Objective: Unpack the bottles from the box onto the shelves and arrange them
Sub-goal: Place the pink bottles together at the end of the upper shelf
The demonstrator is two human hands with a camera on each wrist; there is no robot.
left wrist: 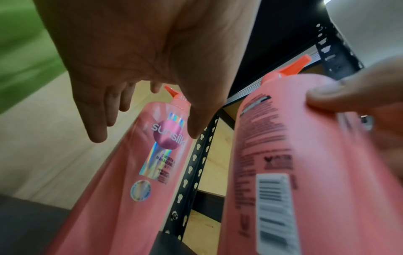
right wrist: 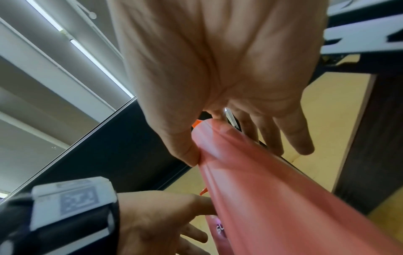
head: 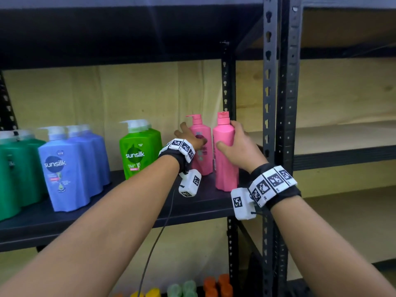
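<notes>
Two pink Sunsilk pump bottles stand upright side by side at the right end of the dark shelf (head: pixel 120 213). My right hand (head: pixel 233 139) grips the right pink bottle (head: pixel 225 170) near its shoulder, thumb on the front and fingers round the back; its barcode side shows in the left wrist view (left wrist: pixel 305 172), and its body fills the right wrist view (right wrist: pixel 272 198). My left hand (head: pixel 189 136) is open with fingers spread straight, at the left side of the left pink bottle (head: pixel 201 161), thumb over its label (left wrist: pixel 167 136). No box is in view.
A green Sunsilk bottle (head: pixel 139 151) stands left of the pink pair, then several blue bottles (head: pixel 66 168) and dark green ones (head: pixel 12 168). Black perforated uprights (head: pixel 270 103) stand just right of the pink bottles. Orange, pale green and yellow caps (head: pixel 216 286) show on the shelf below.
</notes>
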